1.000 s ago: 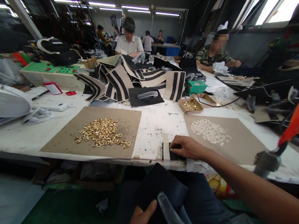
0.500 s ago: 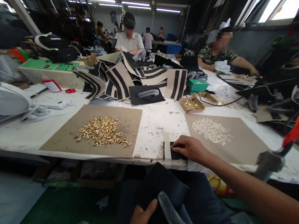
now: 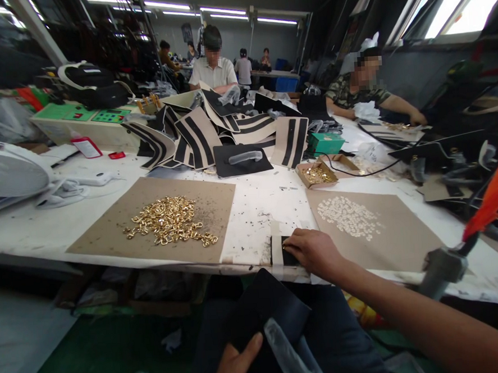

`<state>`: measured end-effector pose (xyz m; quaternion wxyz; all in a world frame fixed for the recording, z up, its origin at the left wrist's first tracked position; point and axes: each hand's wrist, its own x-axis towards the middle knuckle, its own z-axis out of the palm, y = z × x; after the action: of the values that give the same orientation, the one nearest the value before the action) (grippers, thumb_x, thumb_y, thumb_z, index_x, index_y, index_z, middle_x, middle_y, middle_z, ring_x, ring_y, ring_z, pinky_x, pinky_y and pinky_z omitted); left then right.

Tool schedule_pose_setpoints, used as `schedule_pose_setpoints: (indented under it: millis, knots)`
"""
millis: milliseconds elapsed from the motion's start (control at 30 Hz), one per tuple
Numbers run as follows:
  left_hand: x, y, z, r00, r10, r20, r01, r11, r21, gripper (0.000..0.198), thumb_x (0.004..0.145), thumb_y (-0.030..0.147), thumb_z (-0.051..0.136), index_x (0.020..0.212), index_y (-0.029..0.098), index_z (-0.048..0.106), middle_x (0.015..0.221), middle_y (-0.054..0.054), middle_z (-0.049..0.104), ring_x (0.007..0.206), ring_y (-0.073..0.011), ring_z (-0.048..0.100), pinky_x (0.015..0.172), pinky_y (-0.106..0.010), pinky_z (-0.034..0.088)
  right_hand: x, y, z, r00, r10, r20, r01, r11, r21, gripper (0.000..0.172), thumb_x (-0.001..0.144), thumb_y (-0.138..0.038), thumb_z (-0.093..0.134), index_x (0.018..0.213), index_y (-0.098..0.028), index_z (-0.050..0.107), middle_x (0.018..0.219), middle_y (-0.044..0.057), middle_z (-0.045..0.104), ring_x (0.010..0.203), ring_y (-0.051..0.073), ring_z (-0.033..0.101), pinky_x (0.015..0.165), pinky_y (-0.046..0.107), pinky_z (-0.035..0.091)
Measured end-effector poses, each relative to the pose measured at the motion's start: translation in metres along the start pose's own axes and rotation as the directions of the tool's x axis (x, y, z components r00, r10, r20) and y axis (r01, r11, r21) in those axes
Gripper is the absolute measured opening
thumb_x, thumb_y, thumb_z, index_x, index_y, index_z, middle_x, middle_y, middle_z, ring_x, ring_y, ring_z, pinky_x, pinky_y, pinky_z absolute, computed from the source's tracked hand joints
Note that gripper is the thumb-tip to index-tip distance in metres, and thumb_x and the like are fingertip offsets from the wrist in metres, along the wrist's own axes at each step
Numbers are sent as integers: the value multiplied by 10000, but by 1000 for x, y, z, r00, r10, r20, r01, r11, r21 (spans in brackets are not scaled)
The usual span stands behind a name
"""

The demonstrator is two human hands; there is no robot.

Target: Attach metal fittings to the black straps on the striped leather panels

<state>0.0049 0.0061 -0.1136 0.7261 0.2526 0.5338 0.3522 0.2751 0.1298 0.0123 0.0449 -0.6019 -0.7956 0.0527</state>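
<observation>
My left hand (image 3: 238, 361) grips a black leather-like panel (image 3: 268, 298) over my lap, thumb on top. A handle wrapped in clear plastic (image 3: 290, 350) lies along the panel beside the thumb. At the table's front edge, my right hand (image 3: 316, 253) is closed in a pinch on a small gold metal fitting (image 3: 284, 246), mostly covered by the fingertips. Those fingertips rest at a black pad (image 3: 290, 258) bordered by a pale strip of tape (image 3: 276, 244). A heap of gold fittings (image 3: 166, 218) is on a brown board (image 3: 108, 234) to the left.
Small whitish pieces (image 3: 347, 217) are spread on a right-hand board (image 3: 408, 238). Behind are a cardboard box of gold pieces (image 3: 316, 174), striped panels (image 3: 245, 130) and a green box (image 3: 326, 143). A grey post with an orange top (image 3: 442, 273) stands right. Co-workers sit across the table.
My right fingers have shifted slightly over the black pad and now cover more of the gold fitting. The left hand keeps its hold on the panel. The view has moved a little.
</observation>
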Motion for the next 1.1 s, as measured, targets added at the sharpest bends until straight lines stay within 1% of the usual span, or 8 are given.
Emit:
schedule_pose_setpoints:
  millis: [200, 367, 500, 633, 767, 900, 1000, 1100]
  knots:
    - [-12, 0, 4, 997, 77, 24, -78, 995, 57, 784, 710, 586, 811, 1335, 143, 641, 1321, -166, 696, 1361, -401, 533, 1223, -541, 318, 2, 3, 3, 997, 63, 37, -68, 989, 133, 194, 960, -293, 590, 963, -289, 784, 991, 25, 719, 953, 198, 662, 738, 266, 434]
    - [-24, 23, 16, 985, 173, -9, -170, 973, 155, 722, 736, 586, 792, 1296, 150, 663, 1313, -161, 702, 1353, -395, 543, 1224, -555, 311, 8, 11, -1, 995, 72, 69, -85, 975, 204, 171, 898, -275, 640, 971, -293, 793, 1022, 16, 733, 944, 207, 673, 766, 271, 462]
    - [-43, 54, 37, 963, 254, -92, -239, 959, 151, 639, 736, 538, 810, 1249, 176, 694, 1343, -126, 691, 1355, -379, 545, 1222, -531, 330, -9, 12, -15, 981, 171, -94, -112, 887, 447, 293, 925, -278, 602, 1188, -241, 728, 1031, 44, 729, 916, 200, 671, 831, 295, 500]
    - [-55, 82, 57, 972, 227, -61, -226, 974, 27, 587, 808, 458, 775, 1309, 180, 650, 1309, -103, 715, 1295, -336, 610, 1146, -484, 451, -50, -25, -52, 951, 134, -277, 74, 774, 629, 288, 975, -370, 580, 1186, -225, 711, 1013, 57, 716, 897, 195, 667, 827, 309, 520]
    - [-61, 99, 70, 961, 273, -51, -264, 955, 138, 554, 868, 473, 717, 1319, 160, 641, 1267, -107, 736, 1256, -335, 638, 1115, -473, 480, -85, -78, -70, 977, -147, -153, 200, 879, 434, 595, 856, -555, 730, 1336, -212, 649, 1282, 120, 669, 1167, 304, 608, 1061, 465, 438]
    - [-76, 106, 85, 943, 313, -110, -266, 911, 315, 527, 879, 557, 669, 1201, 143, 716, 1279, -126, 725, 1289, -355, 604, 1141, -482, 447, -92, -103, -50, 980, -187, -62, 197, 917, 348, 874, 746, -545, 806, 1461, -121, 533, 1480, 195, 523, 1338, 399, 475, 1171, 593, 281]
    - [-85, 107, 95, 926, 365, 99, -377, 871, 315, 571, 892, 558, 648, 1308, 167, 658, 1382, -124, 661, 1367, -339, 535, 1173, -458, 418, -88, -95, -41, 984, -119, -130, 166, 867, 469, 684, 797, -269, 700, 1450, -139, 547, 1467, 164, 546, 1325, 349, 503, 1160, 540, 315]
    - [-79, 109, 98, 870, 402, 285, -478, 827, 295, 603, 905, 517, 640, 1411, 197, 569, 1435, -128, 614, 1351, -316, 550, 1148, -433, 448, -86, -74, -46, 987, -1, -162, 126, 631, 766, 433, 860, -151, 542, 1257, -212, 703, 1259, 84, 697, 1164, 269, 624, 1056, 425, 438]
